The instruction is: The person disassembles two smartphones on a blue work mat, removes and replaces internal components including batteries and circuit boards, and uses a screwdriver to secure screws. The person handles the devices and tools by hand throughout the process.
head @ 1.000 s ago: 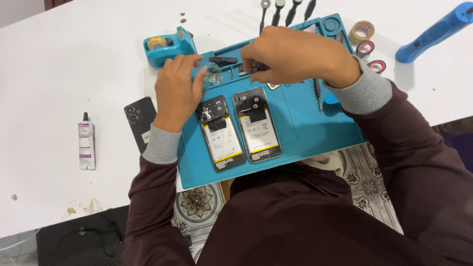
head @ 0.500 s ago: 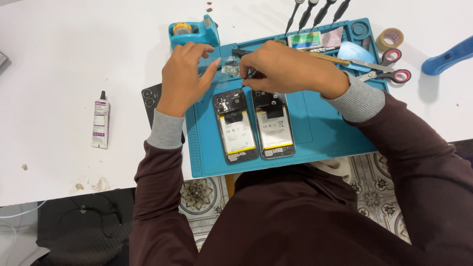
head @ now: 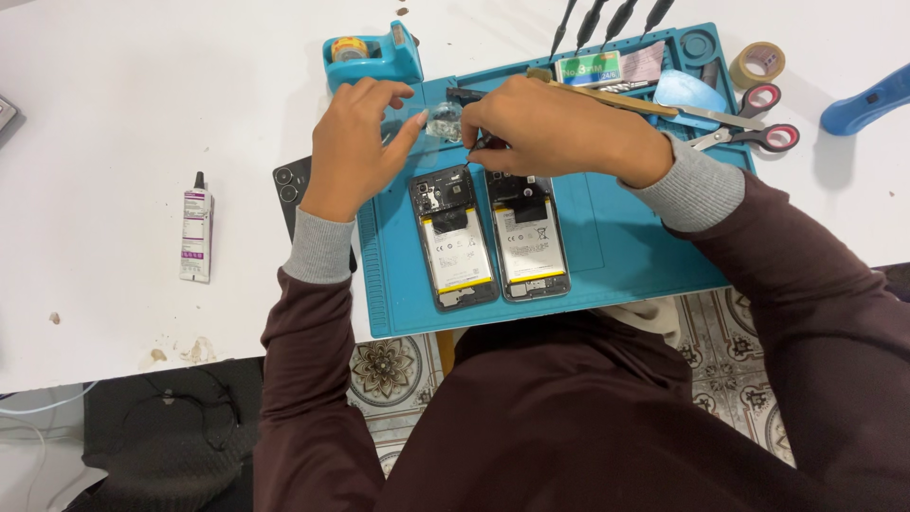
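Opened phones (head: pixel 488 237) just below both hands (head: pixel 455 142)

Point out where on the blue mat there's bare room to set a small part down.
The free patch is the right half of the blue mat, between the right opened phone and the right forearm. The strip below both phones is bare but narrow. The top edge is crowded: scissors, screwdrivers, both hands.

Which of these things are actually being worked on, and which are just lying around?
In use: left hand, right hand, two opened phones, small clear piece, blue mat.
Lying about: scissors, glue tube, tape dispenser, tape roll.
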